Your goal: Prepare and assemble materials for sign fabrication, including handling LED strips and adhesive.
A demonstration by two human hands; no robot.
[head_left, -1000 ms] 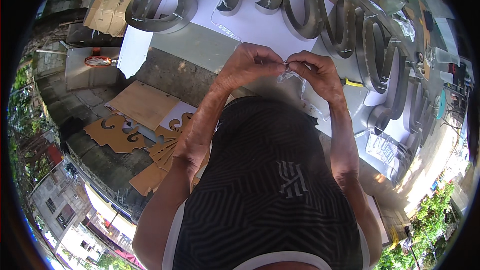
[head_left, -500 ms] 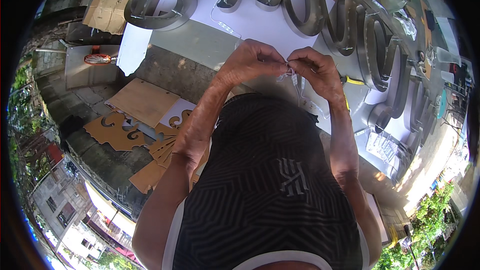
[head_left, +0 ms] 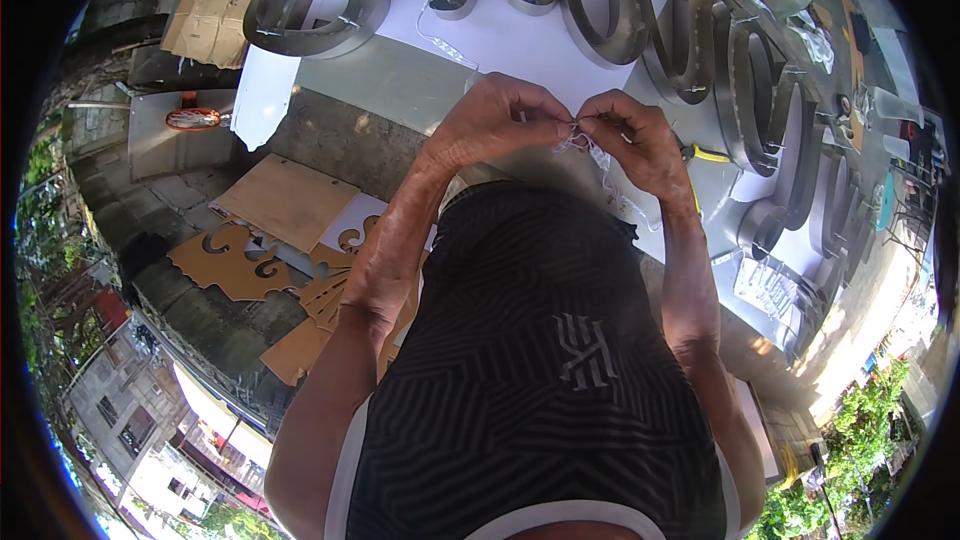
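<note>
My left hand (head_left: pixel 502 122) and my right hand (head_left: pixel 634 143) meet in front of my body, fingertips almost touching. Both pinch thin wires between thumb and forefinger; the exact ends are too small to make out. From the pinch dangles a string of small white LED modules (head_left: pixel 602 159) on thin wires, partly behind the right hand. Beyond the hands stand large grey metal letter shells (head_left: pixel 612 38), dotted with lights inside. Another LED module string (head_left: pixel 447 48) lies across the white sheet (head_left: pixel 400 10) among them. Just right of my right hand rests a yellow-handled pair of pliers (head_left: pixel 711 155).
Brown cut-out boards (head_left: pixel 232 262) and a flat panel (head_left: pixel 286 202) lie on the ground at the left. A cardboard box (head_left: pixel 222 5) stands at the far left. White LED modules (head_left: pixel 765 285) lie at the table's right, and a teal roll (head_left: pixel 884 203) sits beyond.
My hands keep their pinch and have barely moved. The dangling LED string has shifted slightly, and the whole view has moved a little.
</note>
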